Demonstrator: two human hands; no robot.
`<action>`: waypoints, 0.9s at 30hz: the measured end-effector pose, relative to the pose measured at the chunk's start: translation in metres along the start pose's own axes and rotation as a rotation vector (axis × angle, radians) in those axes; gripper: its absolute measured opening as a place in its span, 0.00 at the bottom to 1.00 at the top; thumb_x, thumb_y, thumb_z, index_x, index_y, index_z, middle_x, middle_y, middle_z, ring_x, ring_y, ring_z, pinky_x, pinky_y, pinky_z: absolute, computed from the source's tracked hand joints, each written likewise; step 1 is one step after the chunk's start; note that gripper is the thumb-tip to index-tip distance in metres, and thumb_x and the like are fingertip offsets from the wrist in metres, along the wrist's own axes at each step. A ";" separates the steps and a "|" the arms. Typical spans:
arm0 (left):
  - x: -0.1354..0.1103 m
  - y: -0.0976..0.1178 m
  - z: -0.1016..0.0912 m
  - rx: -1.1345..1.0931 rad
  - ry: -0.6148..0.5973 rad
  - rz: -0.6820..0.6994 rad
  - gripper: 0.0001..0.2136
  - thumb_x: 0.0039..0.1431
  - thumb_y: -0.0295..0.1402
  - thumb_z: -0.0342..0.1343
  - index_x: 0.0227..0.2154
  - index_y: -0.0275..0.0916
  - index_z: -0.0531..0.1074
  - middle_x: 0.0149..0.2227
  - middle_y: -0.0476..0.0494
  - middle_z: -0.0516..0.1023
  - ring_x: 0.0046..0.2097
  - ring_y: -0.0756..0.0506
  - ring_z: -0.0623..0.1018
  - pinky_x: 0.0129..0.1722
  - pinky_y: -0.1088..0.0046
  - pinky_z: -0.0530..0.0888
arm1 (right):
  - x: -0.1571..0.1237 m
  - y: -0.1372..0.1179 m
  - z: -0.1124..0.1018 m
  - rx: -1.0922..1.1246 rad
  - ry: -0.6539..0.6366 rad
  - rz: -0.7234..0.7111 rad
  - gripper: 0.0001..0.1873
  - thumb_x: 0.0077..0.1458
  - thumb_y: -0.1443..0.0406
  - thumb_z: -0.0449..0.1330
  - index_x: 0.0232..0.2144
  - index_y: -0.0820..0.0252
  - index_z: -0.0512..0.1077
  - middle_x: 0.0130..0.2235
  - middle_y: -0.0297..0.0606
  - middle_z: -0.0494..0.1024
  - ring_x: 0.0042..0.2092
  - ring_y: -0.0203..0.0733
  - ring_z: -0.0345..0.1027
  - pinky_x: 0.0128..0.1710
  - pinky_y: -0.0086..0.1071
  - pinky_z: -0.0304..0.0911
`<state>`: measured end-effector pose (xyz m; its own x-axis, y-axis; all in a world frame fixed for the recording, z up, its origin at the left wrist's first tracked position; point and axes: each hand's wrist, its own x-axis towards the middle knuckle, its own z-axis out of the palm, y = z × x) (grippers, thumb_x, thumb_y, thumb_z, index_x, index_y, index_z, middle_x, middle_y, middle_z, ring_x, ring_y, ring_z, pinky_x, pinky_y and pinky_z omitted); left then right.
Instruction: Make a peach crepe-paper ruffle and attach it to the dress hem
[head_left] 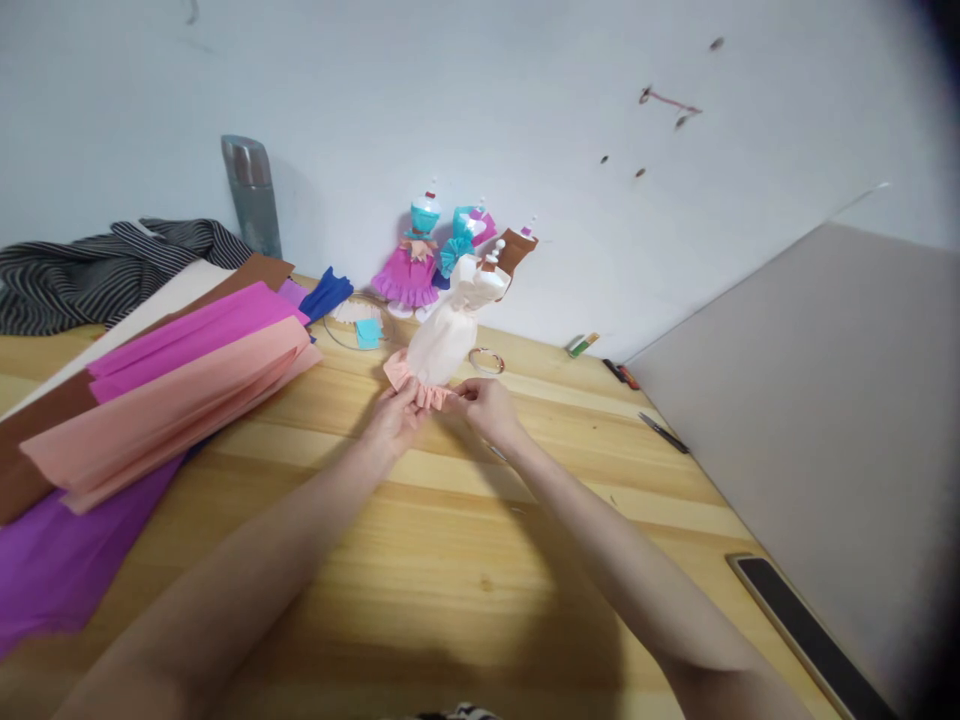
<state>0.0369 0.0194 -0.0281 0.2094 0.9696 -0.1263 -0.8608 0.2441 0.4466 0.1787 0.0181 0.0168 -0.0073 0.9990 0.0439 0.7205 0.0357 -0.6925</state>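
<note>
A small dress form wearing a cream paper dress [444, 340] leans slightly to the right in the middle of the table. Round its hem runs a gathered peach paper ruffle [433, 396]. My left hand [395, 415] pinches the ruffle at the hem's front left. At the hem's right end, my right hand [487, 408] is closed with thumb and fingertips together on the ruffle's edge. Just behind stand more small dress forms: one in a teal top and magenta skirt [409, 275], one in teal, and one in a brown dress [517, 250].
Coloured crepe paper sheets [172, 410] lie at the left, beside striped cloth [120, 275] and a grey bottle [255, 195]. A wire ring [487, 361] sits behind my right hand. Scissors [664, 432] and a phone [806, 630] lie along the right wall.
</note>
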 end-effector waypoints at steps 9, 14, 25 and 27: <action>0.003 0.001 0.000 -0.008 0.086 0.009 0.05 0.52 0.25 0.61 0.24 0.35 0.70 0.22 0.51 0.73 0.26 0.53 0.72 0.32 0.77 0.69 | -0.007 0.005 -0.003 0.041 -0.001 -0.028 0.12 0.44 0.59 0.56 0.21 0.62 0.71 0.19 0.31 0.67 0.23 0.32 0.55 0.22 0.26 0.48; 0.004 0.001 0.005 -0.014 0.132 0.039 0.05 0.52 0.22 0.60 0.27 0.35 0.71 0.22 0.52 0.74 0.25 0.55 0.72 0.30 0.79 0.69 | -0.004 0.005 -0.003 0.073 -0.002 -0.031 0.10 0.42 0.61 0.56 0.21 0.62 0.71 0.20 0.31 0.68 0.23 0.32 0.56 0.23 0.26 0.50; 0.002 0.001 0.011 -0.029 0.215 0.072 0.08 0.55 0.18 0.55 0.33 0.37 0.74 0.29 0.49 0.79 0.33 0.54 0.78 0.41 0.79 0.73 | 0.011 0.022 0.005 0.162 0.020 -0.044 0.07 0.40 0.63 0.57 0.21 0.62 0.70 0.21 0.31 0.69 0.24 0.32 0.58 0.25 0.25 0.52; 0.003 0.001 0.011 -0.030 0.219 0.070 0.07 0.56 0.19 0.55 0.32 0.36 0.74 0.29 0.48 0.79 0.33 0.54 0.78 0.40 0.79 0.72 | 0.012 0.022 0.005 0.177 0.013 -0.054 0.07 0.40 0.63 0.57 0.22 0.63 0.71 0.22 0.31 0.70 0.24 0.32 0.58 0.25 0.26 0.52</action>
<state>0.0414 0.0224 -0.0177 0.0461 0.9569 -0.2866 -0.8839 0.1728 0.4346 0.1913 0.0311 -0.0017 -0.0325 0.9952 0.0928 0.5864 0.0941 -0.8046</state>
